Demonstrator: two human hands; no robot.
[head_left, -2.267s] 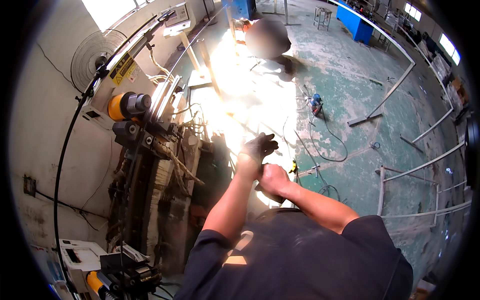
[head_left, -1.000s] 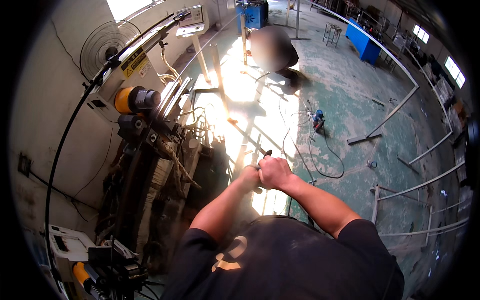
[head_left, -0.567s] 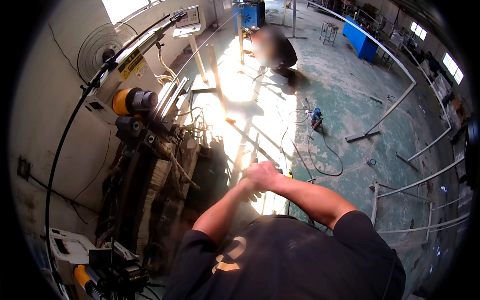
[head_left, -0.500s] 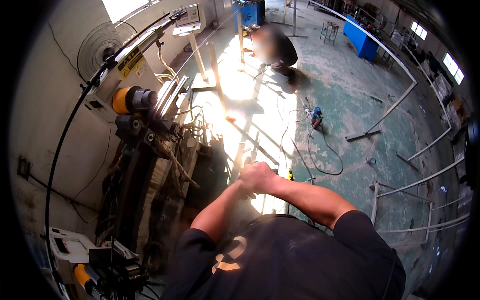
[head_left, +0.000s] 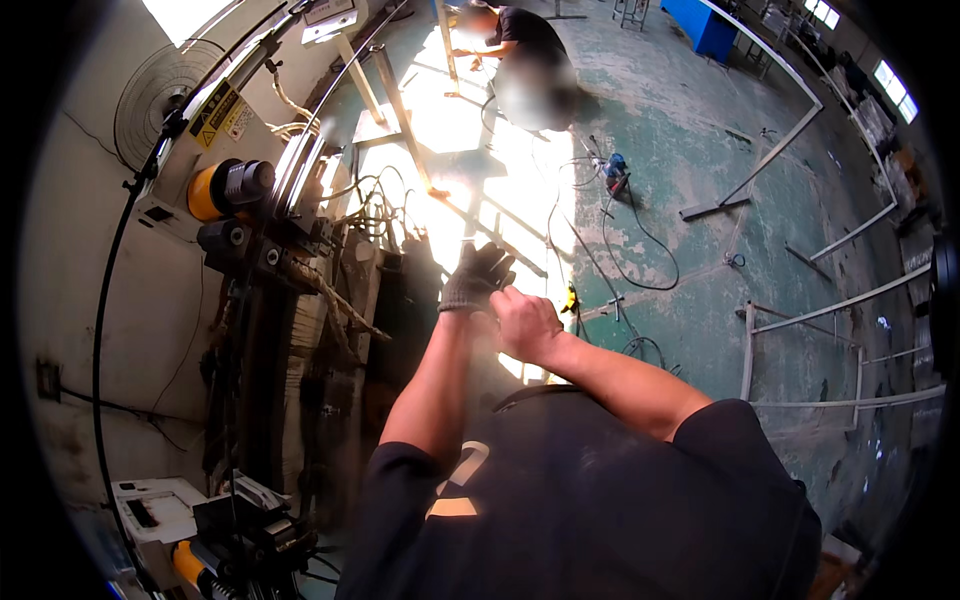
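My left hand (head_left: pixel 476 274) wears a dark work glove (head_left: pixel 463 294) whose cuff ends at the wrist. Its fingers point away from me, slightly apart, and hold nothing that I can see. Bare and closed, my right hand (head_left: pixel 529 324) sits against the near right side of the glove. Its fingertips pinch at the glove's edge by the left palm; the exact grip is partly hidden. Both hands are in front of my chest, above the sunlit floor.
Machinery with an orange-and-black motor (head_left: pixel 230 188) lines the left wall. A blue corded power tool (head_left: pixel 616 172) lies on the green floor (head_left: pixel 660 330). Metal frames (head_left: pixel 748 350) stand at right. Ahead, another person (head_left: pixel 530 70) crouches beside upright bars.
The gloved left hand now shows beyond the right hand, its fingers extended; before, the two overlapped. The view has shifted, and the other person appears farther up in it.
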